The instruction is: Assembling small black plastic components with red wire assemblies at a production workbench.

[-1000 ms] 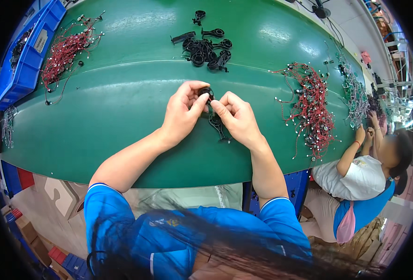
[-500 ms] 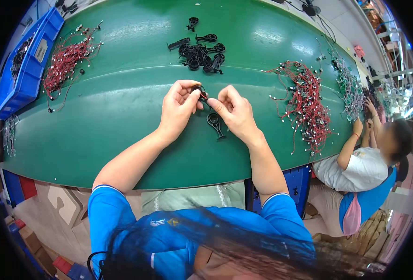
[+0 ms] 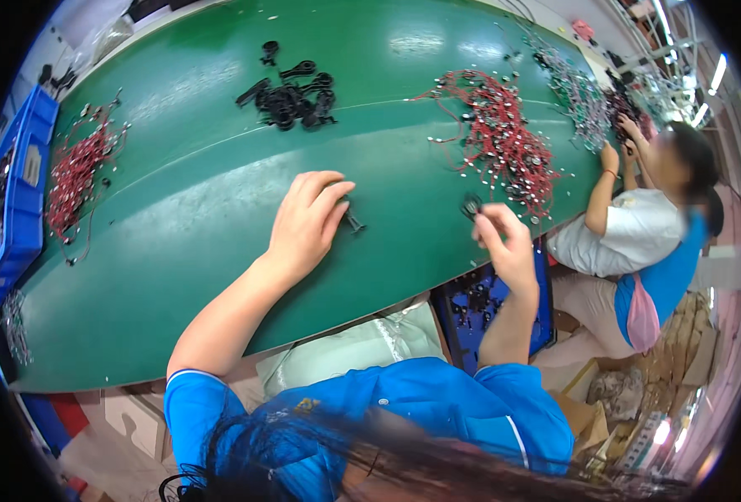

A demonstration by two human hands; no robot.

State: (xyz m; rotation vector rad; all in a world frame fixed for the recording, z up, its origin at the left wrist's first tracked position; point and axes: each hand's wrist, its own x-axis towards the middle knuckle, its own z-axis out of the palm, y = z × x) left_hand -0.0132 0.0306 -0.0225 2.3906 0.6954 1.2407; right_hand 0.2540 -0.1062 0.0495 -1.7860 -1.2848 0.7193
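A black part (image 3: pixel 471 206) is pinched in the fingers of the right hand (image 3: pixel 511 244), over the worktop (image 3: pixel 404 259). The left hand (image 3: pixel 302 224) is held loosely open by another black piece (image 3: pixel 354 222); contact cannot be told. The far pile (image 3: pixel 291 105) is seemingly unprocessed; the near-right tray (image 3: pixel 468 345) is partly filled.

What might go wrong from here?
The right hand pinches a small black part, which might slip. The red wire pile lies nearby and could perhaps snag it. The left hand partly hides another black part on the green table and might knock it.
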